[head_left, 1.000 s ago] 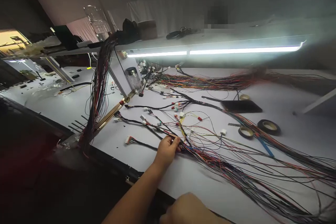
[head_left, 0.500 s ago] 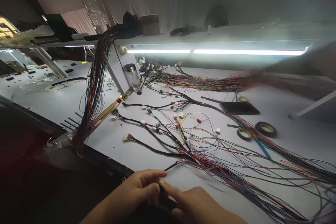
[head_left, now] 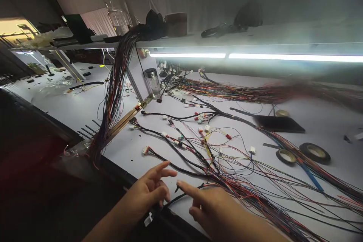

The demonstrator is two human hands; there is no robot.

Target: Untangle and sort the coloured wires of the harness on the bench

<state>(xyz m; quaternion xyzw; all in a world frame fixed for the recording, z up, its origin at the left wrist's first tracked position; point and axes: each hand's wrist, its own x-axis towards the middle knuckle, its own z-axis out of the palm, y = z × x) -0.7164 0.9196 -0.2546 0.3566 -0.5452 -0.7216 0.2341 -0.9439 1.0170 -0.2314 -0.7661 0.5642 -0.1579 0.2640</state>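
Observation:
My left hand [head_left: 151,189] is over the table's front edge, its fingers apart and curled, nothing seen in it. Facing it, my right hand [head_left: 205,202] points its index finger left, with a small dark piece [head_left: 177,188] at the fingertip. Between and below the hands runs a black taped branch [head_left: 177,198], and a white connector [head_left: 148,219] hangs by the edge below my left hand. Just beyond the hands lies a wire harness [head_left: 181,171] with black branches, one ending in a white connector with orange wires [head_left: 146,151].
Tape rolls [head_left: 286,156], a blue strip [head_left: 312,177] and a black flat object [head_left: 279,123] lie at the right. A wire bundle [head_left: 115,83] hangs from the shelf [head_left: 198,41] at the left. A glass jar [head_left: 153,85] stands by the shelf's support.
My hands have moved apart, and the left fingers have spread. The black branch and the hanging white connector now show between and below them. The view has shifted, moving the scene rightward.

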